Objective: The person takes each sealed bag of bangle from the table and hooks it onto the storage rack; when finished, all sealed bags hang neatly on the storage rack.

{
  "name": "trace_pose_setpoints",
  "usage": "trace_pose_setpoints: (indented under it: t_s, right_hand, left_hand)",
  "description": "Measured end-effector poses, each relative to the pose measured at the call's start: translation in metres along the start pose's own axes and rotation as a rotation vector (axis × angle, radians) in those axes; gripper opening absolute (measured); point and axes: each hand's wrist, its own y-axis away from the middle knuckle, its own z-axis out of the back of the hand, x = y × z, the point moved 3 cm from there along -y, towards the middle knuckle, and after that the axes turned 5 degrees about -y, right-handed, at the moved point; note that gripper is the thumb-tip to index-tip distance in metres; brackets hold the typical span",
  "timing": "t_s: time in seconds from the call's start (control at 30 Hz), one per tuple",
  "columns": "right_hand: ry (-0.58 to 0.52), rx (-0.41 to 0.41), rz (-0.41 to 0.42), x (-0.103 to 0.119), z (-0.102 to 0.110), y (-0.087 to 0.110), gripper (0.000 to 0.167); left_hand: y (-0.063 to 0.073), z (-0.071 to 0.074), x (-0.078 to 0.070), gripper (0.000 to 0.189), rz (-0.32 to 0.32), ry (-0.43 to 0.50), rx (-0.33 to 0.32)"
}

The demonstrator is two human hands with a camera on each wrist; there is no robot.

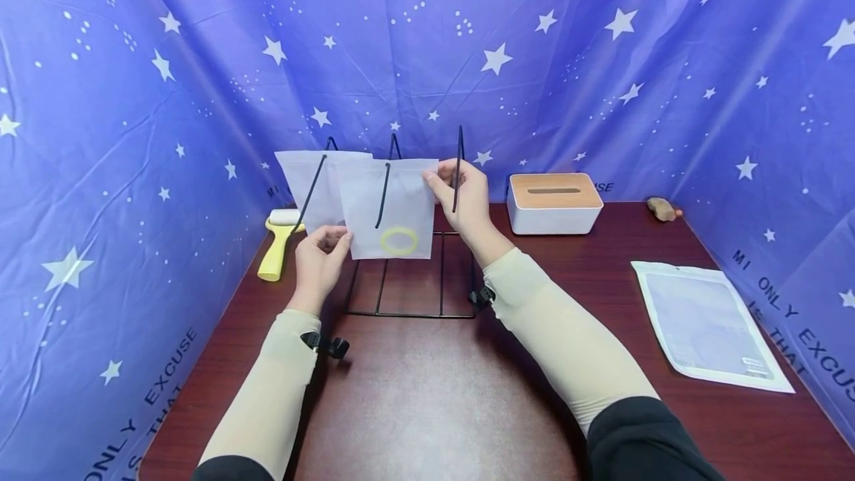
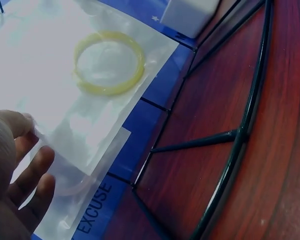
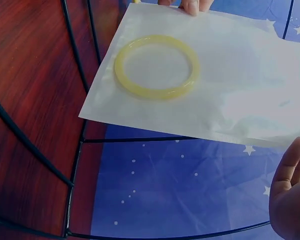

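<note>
A translucent white flat bag (image 1: pixel 361 199) with a pale yellow bangle (image 1: pixel 399 229) inside stands upright in the middle loop of a black wire rack (image 1: pixel 441 273). One wire of that loop passes in front of the bag. My left hand (image 1: pixel 320 262) pinches its left edge low down, between thumb and forefinger. At the upper right corner, my right hand (image 1: pixel 465 197) pinches the bag, thumb in front. A second white bag (image 1: pixel 300 169) sits in the rack's left loop, partly hidden. In the right wrist view the bangle (image 3: pixel 157 94) lies near the bag's bottom.
Left of the rack lies a yellow-handled lint roller (image 1: pixel 272 258). A white tissue box (image 1: pixel 554 221) with a wooden lid stands at the back right, a small brown object (image 1: pixel 661 208) beyond it. A white-edged clear pouch (image 1: pixel 715 325) lies far right. Blue starry cloth (image 1: pixel 414 36) surrounds the table.
</note>
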Motion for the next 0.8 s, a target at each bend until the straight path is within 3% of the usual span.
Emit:
trace_pose_setpoints:
  t_s: [0.3, 0.8]
  right_hand:
    - [-0.051, -0.042, -0.058, -0.003, -0.002, -0.01, 0.013]
    - [-0.084, -0.066, -0.12, -0.01, -0.002, -0.017, 0.017]
  left_hand:
    - [-0.007, -0.007, -0.007, 0.014, 0.013, -0.026, -0.033]
    - [-0.012, -0.015, -0.009, 0.015, 0.096, -0.061, -0.061]
